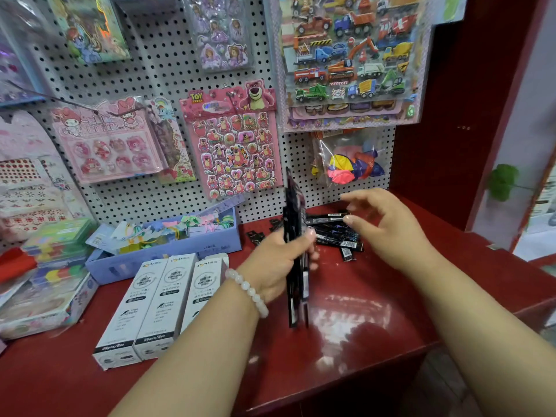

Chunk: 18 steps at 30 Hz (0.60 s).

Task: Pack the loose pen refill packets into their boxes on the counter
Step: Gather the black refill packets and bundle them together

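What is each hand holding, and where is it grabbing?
The left hand grips a stack of black refill packets around its middle, upright. The right hand holds nothing, fingers spread above the loose packets.

Bright, even light. White glare streaks the glossy red counter (pixel 355 320). Edges bend with wide-angle distortion; both hands are slightly motion-blurred.

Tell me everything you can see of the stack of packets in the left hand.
The stack of packets is a bundle of long, narrow, glossy black packets that look like plastic film, with small white labels. It stands nearly upright on edge, its lower end close to the red counter; contact is unclear. The left hand grips it around the middle. Motion blur hides the print and count.
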Tool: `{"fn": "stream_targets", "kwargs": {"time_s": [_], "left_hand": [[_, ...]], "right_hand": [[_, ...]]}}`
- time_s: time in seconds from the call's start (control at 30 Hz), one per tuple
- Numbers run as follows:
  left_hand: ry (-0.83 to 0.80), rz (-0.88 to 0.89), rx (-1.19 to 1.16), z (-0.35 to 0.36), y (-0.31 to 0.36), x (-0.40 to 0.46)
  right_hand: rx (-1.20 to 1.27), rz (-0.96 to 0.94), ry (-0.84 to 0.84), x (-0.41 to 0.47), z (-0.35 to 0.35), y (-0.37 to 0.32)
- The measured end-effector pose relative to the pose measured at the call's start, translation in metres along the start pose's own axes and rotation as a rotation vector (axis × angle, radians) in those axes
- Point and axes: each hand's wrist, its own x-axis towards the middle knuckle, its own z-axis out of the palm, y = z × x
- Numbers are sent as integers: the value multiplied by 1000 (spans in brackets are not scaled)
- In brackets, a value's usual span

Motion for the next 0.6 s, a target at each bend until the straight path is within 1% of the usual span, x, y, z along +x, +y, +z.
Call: {"fn": "stream_targets", "kwargs": {"time_s": [0.03, 0.07, 0.13, 0.2, 0.27, 0.33, 0.4, 0.47, 0.6], "left_hand": [[39, 98, 28, 1, 7, 0], [89, 192, 112, 1, 11, -1], [183, 330, 337, 0, 6, -3], [228, 355, 447, -3, -12, -6], [221, 355, 437, -3, -29, -10], [235, 388, 386, -2, -38, -10], [276, 400, 352, 1, -39, -12], [292, 384, 372, 1, -40, -12], [276, 340, 443, 0, -44, -12]], "right_hand": [[95, 65, 4, 0, 1, -3], [183, 111, -6, 0, 2, -6], [312, 179, -66, -2, 9, -12], [398, 245, -172, -6, 21, -18], [434, 270, -277, -11, 34, -24], [393, 232, -346, -15, 45, -27], [337, 170, -370, -16, 50, -29], [312, 91, -361, -16, 51, -35], [129, -114, -310, -13, 53, -41]]}}
